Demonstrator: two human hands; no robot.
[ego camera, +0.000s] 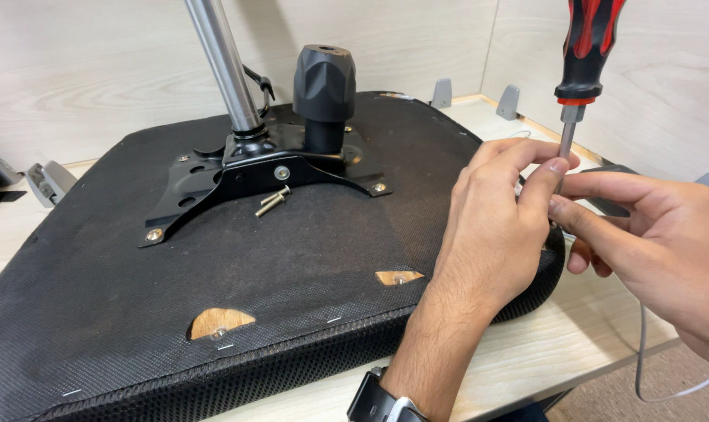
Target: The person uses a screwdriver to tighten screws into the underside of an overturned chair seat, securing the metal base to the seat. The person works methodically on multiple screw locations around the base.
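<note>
A screwdriver (587,55) with a red and black handle stands upright at the right edge of an upturned black fabric seat (96,312). My left hand (491,230), with a watch on its wrist, pinches the metal shaft between thumb and fingers. My right hand (659,234) comes in from the right, and its fingertips meet the shaft just below; the tip is hidden behind my fingers. A black metal plate (214,184) is bolted to the seat and carries a chrome tube (225,66) and a black knob (324,86). Two loose bolts (272,201) lie beside the plate.
The seat rests on a light wooden table (526,352) enclosed by wooden panels. Grey brackets (508,100) stand at the back right and another (50,181) at the left. A white cable (643,367) hangs off the table's right edge. Two wooden cut-outs (217,320) show through the fabric.
</note>
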